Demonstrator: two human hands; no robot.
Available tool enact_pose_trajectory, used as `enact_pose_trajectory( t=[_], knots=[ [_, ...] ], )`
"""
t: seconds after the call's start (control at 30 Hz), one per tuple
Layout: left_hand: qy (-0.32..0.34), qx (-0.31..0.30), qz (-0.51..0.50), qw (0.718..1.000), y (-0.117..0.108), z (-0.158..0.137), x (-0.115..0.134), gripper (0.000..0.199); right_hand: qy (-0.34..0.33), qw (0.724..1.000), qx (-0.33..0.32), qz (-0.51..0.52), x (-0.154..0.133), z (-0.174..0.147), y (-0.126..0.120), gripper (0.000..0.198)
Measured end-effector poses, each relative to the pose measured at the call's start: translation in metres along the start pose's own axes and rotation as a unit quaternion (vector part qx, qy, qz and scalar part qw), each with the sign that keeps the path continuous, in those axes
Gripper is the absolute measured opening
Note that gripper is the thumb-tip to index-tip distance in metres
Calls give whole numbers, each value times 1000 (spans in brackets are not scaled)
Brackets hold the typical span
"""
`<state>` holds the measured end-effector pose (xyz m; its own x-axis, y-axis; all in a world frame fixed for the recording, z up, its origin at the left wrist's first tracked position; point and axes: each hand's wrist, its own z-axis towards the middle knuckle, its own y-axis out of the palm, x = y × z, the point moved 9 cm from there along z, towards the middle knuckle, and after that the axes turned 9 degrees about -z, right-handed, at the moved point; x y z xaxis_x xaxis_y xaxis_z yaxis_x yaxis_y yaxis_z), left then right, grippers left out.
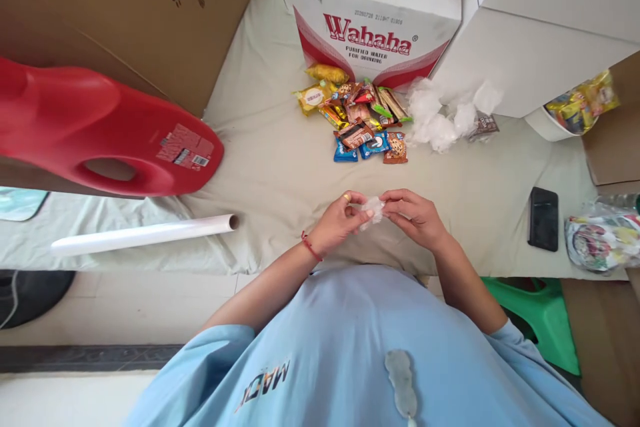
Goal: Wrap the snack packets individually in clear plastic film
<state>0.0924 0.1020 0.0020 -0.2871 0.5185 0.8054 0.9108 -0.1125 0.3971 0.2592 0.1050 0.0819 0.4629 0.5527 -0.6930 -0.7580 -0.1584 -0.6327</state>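
A small crumpled clear plastic bag (pixel 372 211) is held between both my hands above the cloth-covered table. My left hand (pixel 340 221) pinches its left side between thumb and fingers. On the right side, the fingertips of my right hand (pixel 413 216) are closed on the same plastic. Beyond my hands lies a pile of small wrapped snacks (pixel 357 113) in yellow, brown, blue and green packaging. Beside that pile, to the right, sit several bunched clear plastic bags (pixel 440 117), with a dark brown packet (pixel 484 127) partly under them.
Behind the snacks stands a Wahaha water carton (pixel 375 33). A red jug (pixel 145 140) and a white roll (pixel 145 235) lie to the left. Toward the right are a white bowl of packets (pixel 555 125), a black phone (pixel 543 219) and a patterned plastic package (pixel 600 240).
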Motion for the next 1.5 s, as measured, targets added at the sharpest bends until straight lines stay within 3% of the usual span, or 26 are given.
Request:
enact_pose_trajectory(
  t=[0.1, 0.2, 0.27, 0.4, 0.5, 0.6, 0.67, 0.73, 0.8, 0.83, 0.9, 0.97, 1.1, 1.17, 1.23, 1.37, 1.5],
  knots=[
    [27, 43, 0, 999, -8, 10, -4, 41, -4, 999, 37, -25, -7, -9, -1, 21],
    [46, 114, -87, 989, -31, 9, -6, 43, 7, 997, 68, -42, -2, -25, -4, 23],
    [42, 123, -143, 981, -39, 6, -8, 47, 10, 997, 61, -49, 4, -36, -3, 24],
    [43, 118, -171, 977, -42, 1, -10, 50, 47, 998, 7, -43, 16, -46, 3, 22],
    [73, 112, -123, 983, -36, -2, -8, 47, 127, 989, 73, -14, 29, -43, -14, 22],
    [96, 84, -52, 990, -26, -3, -5, 41, 178, 974, 139, 20, 38, -34, -27, 47],
    [91, 42, -9, 995, -17, -3, -4, 37, 199, 973, 106, 42, 42, -24, -19, 59],
    [78, 1, 25, 997, -11, -3, -3, 35, 237, 967, 44, 84, 48, -18, -1, 48],
    [85, 11, 46, 995, -17, -2, 1, 35, 289, 946, 17, 148, 54, -18, 16, 38],
    [98, 43, 53, 993, -26, -3, 6, 36, 316, 931, 28, 183, 58, -20, 20, 38],
    [124, 128, 62, 982, -45, -8, 14, 42, 366, 895, 79, 242, 64, -25, 24, 38],
    [115, 163, 65, 978, -51, -13, 15, 42, 406, 859, 135, 280, 68, -30, 25, 38],
    [-37, 41, 39, 998, -14, -15, -12, 60, 428, 820, 206, 319, 67, -33, 25, 39],
    [-116, -7, 6, 993, 8, -16, -29, 69, 413, 827, 221, 312, 62, -30, 24, 38],
    [-133, -17, -22, 991, 22, -12, -37, 67, 393, 843, 218, 295, 57, -27, 25, 38],
    [-44, 19, -73, 996, 21, 5, -26, 46, 371, 865, 201, 271, 57, -27, 28, 38],
    [1, 80, -180, 980, -8, 12, -17, 40, 380, 853, 254, 254, 73, -42, 10, 43]
  ],
)
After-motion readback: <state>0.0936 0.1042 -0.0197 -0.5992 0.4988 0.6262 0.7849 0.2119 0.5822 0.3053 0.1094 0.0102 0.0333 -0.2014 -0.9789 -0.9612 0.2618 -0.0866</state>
